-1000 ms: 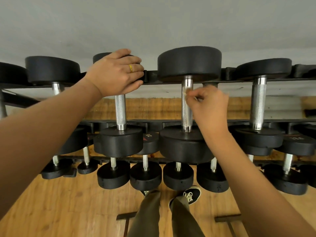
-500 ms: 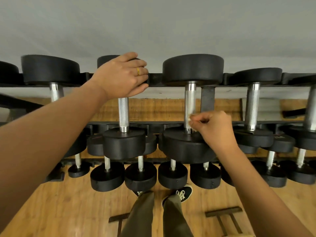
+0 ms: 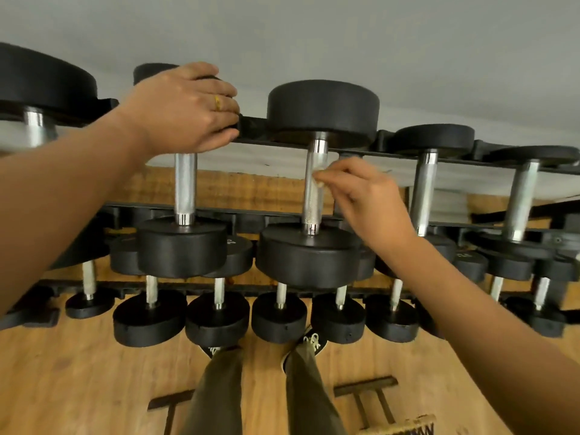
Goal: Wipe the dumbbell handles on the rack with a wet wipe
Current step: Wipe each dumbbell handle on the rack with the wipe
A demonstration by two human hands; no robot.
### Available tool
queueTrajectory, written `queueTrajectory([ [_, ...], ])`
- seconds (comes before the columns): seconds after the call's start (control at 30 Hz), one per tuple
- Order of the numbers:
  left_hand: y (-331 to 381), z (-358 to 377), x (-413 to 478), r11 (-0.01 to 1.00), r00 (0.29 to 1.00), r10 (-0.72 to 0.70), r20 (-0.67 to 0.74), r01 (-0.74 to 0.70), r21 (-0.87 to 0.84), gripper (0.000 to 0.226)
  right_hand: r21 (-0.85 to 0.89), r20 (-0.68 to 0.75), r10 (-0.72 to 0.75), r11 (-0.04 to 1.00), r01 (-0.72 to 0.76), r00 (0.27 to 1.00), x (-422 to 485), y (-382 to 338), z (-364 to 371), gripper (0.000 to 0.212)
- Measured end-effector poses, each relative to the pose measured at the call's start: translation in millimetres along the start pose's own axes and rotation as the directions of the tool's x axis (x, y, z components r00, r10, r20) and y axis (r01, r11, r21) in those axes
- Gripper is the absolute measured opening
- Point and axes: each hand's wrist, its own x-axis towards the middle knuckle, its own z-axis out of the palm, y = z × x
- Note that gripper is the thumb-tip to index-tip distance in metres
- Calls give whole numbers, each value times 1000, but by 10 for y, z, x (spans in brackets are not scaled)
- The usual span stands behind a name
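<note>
Black dumbbells with silver knurled handles lie on the upper tier of a black rack [image 3: 251, 125]. My right hand [image 3: 367, 193] pinches a small whitish wet wipe [image 3: 317, 178] against the upper half of the middle dumbbell's handle [image 3: 312, 196]. My left hand [image 3: 188, 111] grips the far head of the neighbouring dumbbell, whose bare handle [image 3: 184, 186] shows below my palm. Most of the wipe is hidden under my fingertips.
More dumbbells sit to the right [image 3: 422, 196] and far left [image 3: 37, 86] on the top tier, and a row of smaller ones [image 3: 216, 318] fills the lower tier. Below are a wooden floor [image 3: 78, 372], my legs and shoes [image 3: 309, 340], and a grey wall behind.
My right hand slid down the middle handle with the wipe, then back up to its upper half. My left hand stayed on the neighbouring dumbbell's head. The camera has tilted.
</note>
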Motion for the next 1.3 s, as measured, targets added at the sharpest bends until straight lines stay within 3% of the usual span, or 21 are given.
queueTrajectory([
  [0.1, 18, -21, 14, 1000, 1000, 10, 18, -10, 9, 51, -138, 99, -262, 952, 274, 960, 80, 303, 1, 41],
  [0.2, 23, -58, 24, 1000, 999, 1, 52, -1, 1, 52, -150, 197, -451, 864, 481, 871, 204, 524, 13, 45],
  [0.33, 50, -71, 19, 1000, 1000, 7, 21, -7, 14, 47, -160, 254, -581, 764, 626, 773, 376, 672, 6, 47],
  [0.5, 55, -78, 23, 1000, 1000, -1, 26, 1, 15, 45, -166, 410, -625, 665, 728, 665, 458, 739, -4, 71],
  [0.8, 54, -61, 18, 1000, 999, -17, 39, 15, 28, 48, -219, 513, -610, 587, 780, 604, 500, 735, -111, 75],
  [1.1, 15, -30, -5, 999, 999, 11, 43, -13, 37, 51, -249, 580, -486, 658, 711, 653, 440, 622, -131, 78],
  [1.23, 7, -42, -3, 1000, 999, 16, 50, -17, 23, 55, -140, 685, -527, 583, 800, 504, 165, 585, -96, 73],
  [1.3, 15, -44, 2, 1000, 999, 14, 49, -15, 16, 56, -151, 706, -502, 582, 799, 499, 192, 580, -157, 71],
])
